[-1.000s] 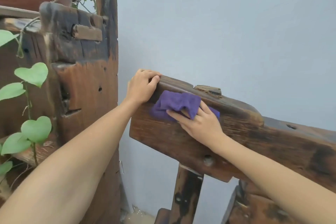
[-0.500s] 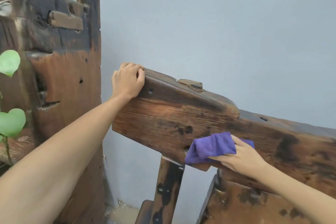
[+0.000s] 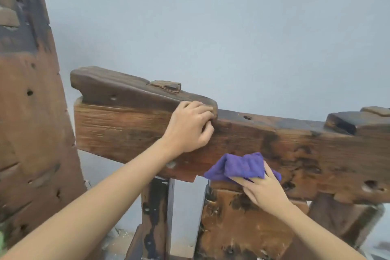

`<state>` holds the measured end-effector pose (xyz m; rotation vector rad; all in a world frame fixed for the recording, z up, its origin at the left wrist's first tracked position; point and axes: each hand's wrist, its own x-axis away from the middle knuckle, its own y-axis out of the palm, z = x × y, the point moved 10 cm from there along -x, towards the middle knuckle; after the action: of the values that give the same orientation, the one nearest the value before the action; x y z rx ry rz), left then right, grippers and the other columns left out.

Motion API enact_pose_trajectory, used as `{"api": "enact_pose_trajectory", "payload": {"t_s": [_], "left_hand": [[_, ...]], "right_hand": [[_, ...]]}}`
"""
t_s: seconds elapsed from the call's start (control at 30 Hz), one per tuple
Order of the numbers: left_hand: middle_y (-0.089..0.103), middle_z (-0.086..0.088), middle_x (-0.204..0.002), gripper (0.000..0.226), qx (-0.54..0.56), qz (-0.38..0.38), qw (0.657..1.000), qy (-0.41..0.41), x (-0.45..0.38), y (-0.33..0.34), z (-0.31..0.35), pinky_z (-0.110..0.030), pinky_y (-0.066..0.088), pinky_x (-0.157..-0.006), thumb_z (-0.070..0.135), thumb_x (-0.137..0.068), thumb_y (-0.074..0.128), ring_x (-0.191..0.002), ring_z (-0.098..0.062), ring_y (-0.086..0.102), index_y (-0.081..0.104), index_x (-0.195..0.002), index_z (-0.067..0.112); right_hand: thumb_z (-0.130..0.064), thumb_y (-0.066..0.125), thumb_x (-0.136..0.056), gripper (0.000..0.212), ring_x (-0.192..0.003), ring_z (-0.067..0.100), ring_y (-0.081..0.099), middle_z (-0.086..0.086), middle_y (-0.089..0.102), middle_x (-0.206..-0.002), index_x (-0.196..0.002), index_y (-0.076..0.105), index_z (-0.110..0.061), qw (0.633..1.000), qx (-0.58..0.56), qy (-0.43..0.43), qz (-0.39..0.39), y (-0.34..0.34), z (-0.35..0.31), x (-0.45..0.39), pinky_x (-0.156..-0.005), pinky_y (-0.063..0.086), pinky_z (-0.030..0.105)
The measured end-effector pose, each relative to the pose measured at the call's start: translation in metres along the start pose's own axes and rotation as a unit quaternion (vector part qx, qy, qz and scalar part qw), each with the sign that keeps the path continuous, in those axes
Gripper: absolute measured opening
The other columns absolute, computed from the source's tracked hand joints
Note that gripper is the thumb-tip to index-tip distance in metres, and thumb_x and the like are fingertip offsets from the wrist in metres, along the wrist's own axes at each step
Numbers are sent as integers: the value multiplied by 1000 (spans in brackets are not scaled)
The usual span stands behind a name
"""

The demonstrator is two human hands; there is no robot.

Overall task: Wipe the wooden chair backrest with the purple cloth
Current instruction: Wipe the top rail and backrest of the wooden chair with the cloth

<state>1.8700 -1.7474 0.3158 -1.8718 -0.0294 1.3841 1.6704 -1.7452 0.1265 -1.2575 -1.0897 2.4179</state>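
Rough dark-brown wooden chair backrest rail (image 3: 130, 126) runs left to right across my view, sloping slightly down to the right, free left end near a tall weathered wooden slab (image 3: 31, 112). Left hand (image 3: 190, 126) grips the rail's top edge, fingers curled over it. Right hand (image 3: 263, 190) presses the bunched purple cloth (image 3: 242, 165) against the rail's lower edge, above a brown upright support (image 3: 232, 228), fingers fairly straight. Hands apart. Pale grey-blue wall (image 3: 232, 27) behind. I see no readable writing.
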Motion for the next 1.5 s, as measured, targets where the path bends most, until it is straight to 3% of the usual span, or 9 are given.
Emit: {"api": "enact_pose_trajectory", "payload": {"t_s": [0.2, 0.4, 0.53, 0.77, 0.87, 1.1, 1.23, 1.4, 1.5], "left_hand": [[73, -1, -123, 33, -14, -67, 997, 32, -8, 32, 45, -39, 43, -107, 18, -84, 58, -123, -23, 63, 74, -112, 14], [65, -10, -58, 34, -124, -66, 982, -129, -40, 37, 59, -36, 40, -65, 31, -84, 50, -64, -32, 64, 57, -58, 10], [69, -11, -78, 38, -112, -110, 983, -95, -80, 79, 127, -38, 36, -69, 38, -88, 44, -83, -32, 61, 66, -78, 9], [65, -8, -97, 32, -31, -138, 988, -68, -112, 148, 220, -40, 42, -76, 41, -87, 43, -97, -31, 58, 53, -95, 12], [64, -9, -100, 35, -12, -137, 986, -92, -132, 165, 236, -42, 43, -77, 43, -91, 40, -99, -32, 58, 54, -94, 11], [66, -4, -103, 43, 129, -73, 980, -136, -170, 193, 299, -38, 42, -67, 51, -102, 25, -87, -33, 65, 51, -98, 17], [72, 0, -84, 55, 62, -10, 985, -160, -173, 191, 304, -33, 32, -52, 51, -100, 12, -66, -29, 65, 56, -106, 19], [68, 0, -64, 55, 31, 17, 985, -171, -173, 188, 308, -28, 28, -46, 51, -98, 22, -52, -30, 63, 61, -115, 16], [67, -1, -59, 52, 34, 28, 982, -184, -172, 184, 310, -25, 21, -46, 49, -96, 30, -46, -30, 59, 68, -103, 15]], "right_hand": [[-25, 29, -111, 38, -102, 30, 72, -7, 79, -99, -126, 62, -34, 995, 71, -64, -16, -60, 104, 31, -122, 20, 46], [-33, 43, -108, 49, -129, 48, 48, 16, 57, -143, -157, 38, -29, 975, 83, 197, 64, -106, 204, 89, -114, 33, 67], [-35, 36, -110, 56, -155, 49, 9, 14, 10, -172, -163, 25, -19, 853, -67, 491, 164, -75, 178, 127, -125, 7, 51], [-24, 54, -99, 64, -136, 39, 50, 5, 53, -151, -158, 36, -38, 986, -3, 161, -34, -54, 191, 172, -102, 50, 53], [-23, 56, -95, 47, -121, 30, 68, -1, 73, -130, -140, 52, -36, 994, 71, 34, -78, -89, 238, 184, -111, 38, 52], [-31, 53, -98, 49, -135, 43, 54, 12, 62, -144, -147, 48, -30, 979, 141, 148, 20, -187, 371, 184, -120, 27, 57], [-26, 42, -100, 58, -147, 42, 33, 15, 34, -163, -157, 34, -19, 896, 39, 408, 169, -211, 439, 255, -122, 29, 55], [-30, 30, -108, 60, -158, 35, 14, 11, 12, -173, -162, 20, -8, 626, -119, 675, 371, -145, 424, 339, -127, 17, 52], [-31, 29, -107, 63, -156, 41, 15, 21, 13, -171, -160, 20, 1, 654, -133, 665, 335, -98, 369, 327, -126, 16, 53]]}}
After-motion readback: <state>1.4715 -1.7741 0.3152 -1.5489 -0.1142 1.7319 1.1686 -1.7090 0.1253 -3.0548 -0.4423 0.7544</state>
